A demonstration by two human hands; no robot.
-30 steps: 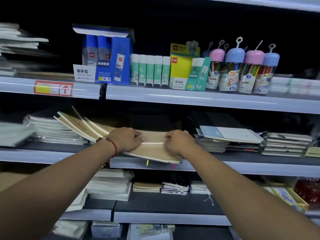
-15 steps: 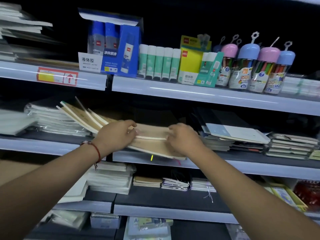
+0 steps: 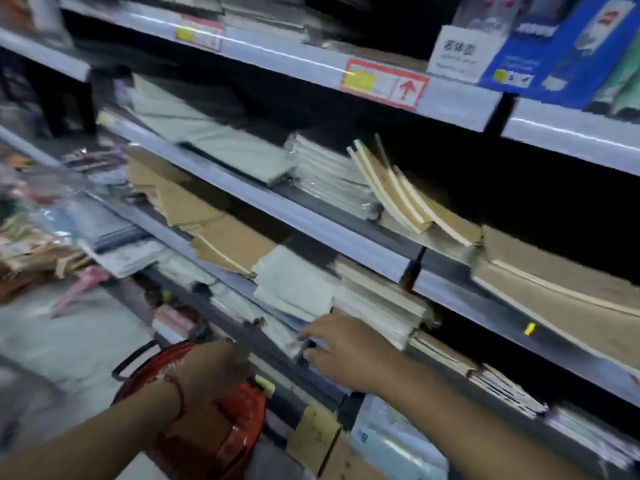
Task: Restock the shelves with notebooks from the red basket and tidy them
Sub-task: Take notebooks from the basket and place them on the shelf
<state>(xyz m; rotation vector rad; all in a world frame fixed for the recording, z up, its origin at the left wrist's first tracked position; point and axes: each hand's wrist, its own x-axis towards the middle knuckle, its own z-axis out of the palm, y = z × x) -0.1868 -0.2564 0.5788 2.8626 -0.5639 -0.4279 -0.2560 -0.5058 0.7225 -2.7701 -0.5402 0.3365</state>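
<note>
Nearest us, our left hand hangs over the red basket on the floor; blur hides whether its fingers hold anything, and we cannot make out what the basket holds. Just beyond, our right hand rests with loosely spread fingers on the lower shelf edge, beside stacked white notebooks. Farther up, brown kraft notebooks lean fanned against flat ones on the middle shelf.
</note>
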